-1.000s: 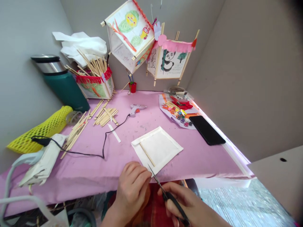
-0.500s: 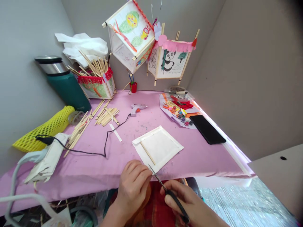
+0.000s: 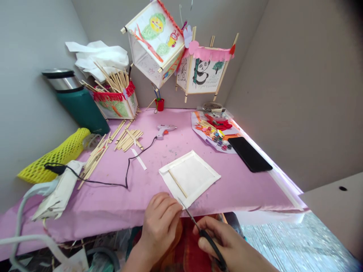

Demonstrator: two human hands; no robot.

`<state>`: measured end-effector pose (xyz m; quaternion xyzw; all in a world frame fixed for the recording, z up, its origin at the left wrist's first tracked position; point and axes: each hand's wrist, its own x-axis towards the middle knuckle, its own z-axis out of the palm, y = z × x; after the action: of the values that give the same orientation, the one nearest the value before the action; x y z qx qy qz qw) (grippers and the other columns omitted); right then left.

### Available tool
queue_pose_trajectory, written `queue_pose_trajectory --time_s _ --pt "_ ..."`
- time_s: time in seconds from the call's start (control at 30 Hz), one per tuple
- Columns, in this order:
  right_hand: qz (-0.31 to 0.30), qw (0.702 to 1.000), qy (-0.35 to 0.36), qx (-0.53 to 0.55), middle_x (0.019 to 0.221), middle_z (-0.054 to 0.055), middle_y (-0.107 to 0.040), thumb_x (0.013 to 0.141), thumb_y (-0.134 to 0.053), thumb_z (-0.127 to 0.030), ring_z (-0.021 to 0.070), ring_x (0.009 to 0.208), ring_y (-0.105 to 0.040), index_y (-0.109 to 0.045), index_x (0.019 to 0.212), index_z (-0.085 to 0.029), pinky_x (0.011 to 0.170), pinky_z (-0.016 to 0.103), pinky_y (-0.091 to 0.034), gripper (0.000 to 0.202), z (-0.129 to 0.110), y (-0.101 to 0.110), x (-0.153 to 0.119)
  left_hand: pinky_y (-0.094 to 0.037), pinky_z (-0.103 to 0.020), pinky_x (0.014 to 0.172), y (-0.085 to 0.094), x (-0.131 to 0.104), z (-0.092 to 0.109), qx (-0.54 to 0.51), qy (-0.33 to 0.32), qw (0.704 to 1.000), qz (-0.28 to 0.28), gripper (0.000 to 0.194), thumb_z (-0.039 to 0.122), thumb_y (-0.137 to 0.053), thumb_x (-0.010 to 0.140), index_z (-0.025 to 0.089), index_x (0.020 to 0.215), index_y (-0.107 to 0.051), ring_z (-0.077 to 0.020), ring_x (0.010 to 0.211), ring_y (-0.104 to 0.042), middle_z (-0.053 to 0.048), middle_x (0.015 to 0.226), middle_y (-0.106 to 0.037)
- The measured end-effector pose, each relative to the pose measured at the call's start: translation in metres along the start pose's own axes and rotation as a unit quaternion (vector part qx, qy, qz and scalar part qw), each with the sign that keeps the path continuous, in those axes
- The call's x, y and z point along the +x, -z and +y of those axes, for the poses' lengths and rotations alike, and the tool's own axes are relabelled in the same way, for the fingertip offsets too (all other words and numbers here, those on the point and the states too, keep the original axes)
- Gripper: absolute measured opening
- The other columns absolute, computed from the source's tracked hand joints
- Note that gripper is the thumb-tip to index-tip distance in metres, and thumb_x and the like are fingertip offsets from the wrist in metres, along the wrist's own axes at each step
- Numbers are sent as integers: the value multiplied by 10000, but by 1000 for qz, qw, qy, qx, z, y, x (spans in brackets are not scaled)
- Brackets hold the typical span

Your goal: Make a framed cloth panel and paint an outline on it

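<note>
A white paper panel [image 3: 195,175] with folded borders lies on the pink cloth in front of me, at the table's near edge. One bare wooden stick [image 3: 177,184] rests along its left side. At the near corner, the curled fingers of my left hand [image 3: 162,224] pinch the panel's edge; the fingertips are partly hidden. My right hand [image 3: 219,241] grips black-handled scissors [image 3: 209,240], their blades pointing up and left at that corner, close beside my left fingertips.
A glue gun [image 3: 164,131] lies beyond the panel, its cord running left to a power strip [image 3: 61,194]. Wooden sticks [image 3: 129,139], a green bottle [image 3: 82,105] and a stick-filled box [image 3: 116,105] stand left. A phone [image 3: 249,154] lies right. Paper lanterns [image 3: 154,41] hang above.
The camera view has shifted very slightly. Both hands, the scissors and the panel stay in almost the same place.
</note>
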<state>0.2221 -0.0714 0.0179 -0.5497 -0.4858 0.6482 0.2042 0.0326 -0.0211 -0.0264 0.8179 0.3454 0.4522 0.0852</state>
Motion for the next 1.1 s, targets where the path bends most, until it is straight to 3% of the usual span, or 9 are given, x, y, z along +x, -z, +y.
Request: queue_pose_trajectory --time_s 0.2,0.4,0.53,0.8,1.1 --pt "-63 997 -21 28 678 -32 -542 872 -511 -441 87 584 -504 -537 940 -193 557 207 -360 258 -11 2 -5 -479 -391 804 3 1 2 -23 2 1000 13 257 -18 -545 762 180 917 -594 -177 816 -556 -46 813 -639" --pt "-69 995 -12 77 623 -43 -541 868 -494 -516 57 487 -469 -509 925 -175 428 178 -269 346 -6 0 6 -482 -387 813 3 0 3 -24 5 999 24 272 -32 -542 757 179 919 -596 -177 835 -556 -44 808 -639" --pt "-57 992 -10 109 621 -50 -540 857 -500 -515 46 443 -440 -513 927 -171 387 169 -210 352 -4 -4 13 -477 -394 821 3 1 3 -30 6 999 21 269 -35 -536 757 177 911 -598 -171 817 -551 -42 805 -642" --pt "-16 996 6 87 618 -43 -537 843 -548 -378 62 463 -464 -532 929 -141 477 197 -333 253 -8 -6 23 -465 -403 837 1 1 1 -43 -3 999 25 273 -57 -535 742 155 902 -595 -161 801 -538 -48 797 -638" --pt "4 999 12 52 588 -62 -427 778 -642 -454 67 507 -378 -548 828 -160 451 184 -312 313 -8 -1 25 -465 -399 841 2 0 2 -33 1 999 20 255 -48 -544 744 158 886 -595 -160 790 -533 -43 783 -631"
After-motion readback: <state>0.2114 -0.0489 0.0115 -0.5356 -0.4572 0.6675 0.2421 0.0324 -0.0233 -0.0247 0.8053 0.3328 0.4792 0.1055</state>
